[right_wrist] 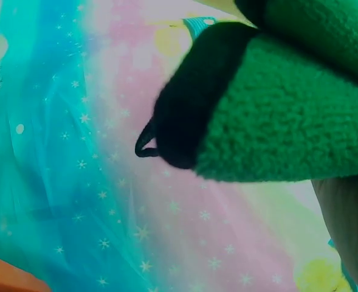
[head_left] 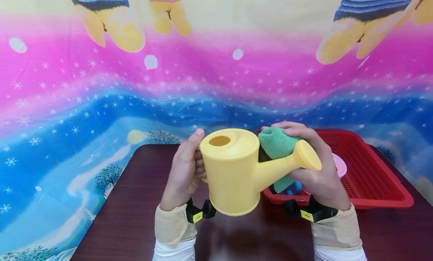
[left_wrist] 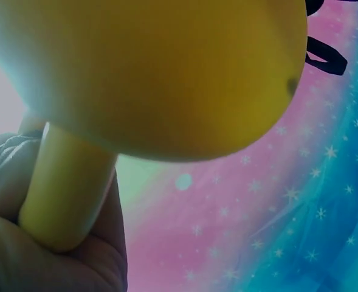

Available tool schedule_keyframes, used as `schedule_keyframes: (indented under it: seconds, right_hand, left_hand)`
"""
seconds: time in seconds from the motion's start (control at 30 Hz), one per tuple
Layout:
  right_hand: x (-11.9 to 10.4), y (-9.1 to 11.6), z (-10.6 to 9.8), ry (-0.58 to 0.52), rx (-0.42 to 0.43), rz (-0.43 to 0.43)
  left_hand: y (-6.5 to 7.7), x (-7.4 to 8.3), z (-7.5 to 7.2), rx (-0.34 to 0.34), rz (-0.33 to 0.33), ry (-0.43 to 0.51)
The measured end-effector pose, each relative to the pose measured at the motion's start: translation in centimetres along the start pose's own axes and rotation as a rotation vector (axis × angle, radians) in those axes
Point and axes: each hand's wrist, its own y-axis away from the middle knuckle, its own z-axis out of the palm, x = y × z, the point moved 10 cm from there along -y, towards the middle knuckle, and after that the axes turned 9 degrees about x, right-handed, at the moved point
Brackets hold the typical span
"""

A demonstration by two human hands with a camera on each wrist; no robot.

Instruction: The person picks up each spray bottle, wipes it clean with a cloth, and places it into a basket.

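Observation:
My left hand [head_left: 184, 170] grips the handle of a yellow watering can [head_left: 233, 174], which is held upright above the table. The handle [left_wrist: 69, 188] also shows in the left wrist view, with fingers curled round it. My right hand [head_left: 318, 170] holds a folded green cloth [head_left: 279, 142] beside the can, behind its spout [head_left: 275, 172]. In the right wrist view the fuzzy green cloth [right_wrist: 288, 121] has a black edge band [right_wrist: 197, 97] and a small black hanging loop [right_wrist: 145, 143]. The can's body hides part of the left fingers.
A red plastic basket [head_left: 389, 178] stands on the dark wooden table [head_left: 135, 212] at the right. Inside it are a pink round thing [head_left: 339, 165] and a blue item [head_left: 295, 187], partly hidden by the right hand. A printed snowflake backdrop [head_left: 216, 73] hangs behind the table.

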Motion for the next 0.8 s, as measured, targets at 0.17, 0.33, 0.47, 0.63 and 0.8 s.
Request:
schedule_keyframes:
  seconds: [0.17,0.33,0.47,0.63,0.8]
  right_hand:
    - [-0.4,-0.1,-0.2,-0.011,0.022,-0.029]
    - [-0.5,-0.2,-0.5,-0.003,0.049,-0.031]
    - [-0.3,-0.2,-1.2,0.098,0.100,-0.007]
    - [-0.5,-0.3,-2.1,0.280,0.168,-0.044]
    - [-2.0,-0.6,-3.7,0.630,0.300,-0.171]
  left_hand:
    - [-0.1,-0.2,-0.1,0.036,-0.002,-0.041]
    - [0.0,-0.1,-0.1,0.049,0.010,-0.060]
    - [0.0,0.1,-0.4,0.071,0.033,-0.057]
    - [0.1,0.5,-0.7,0.088,0.060,-0.050]
    - [0.2,1.4,-1.0,0.099,0.120,-0.033]
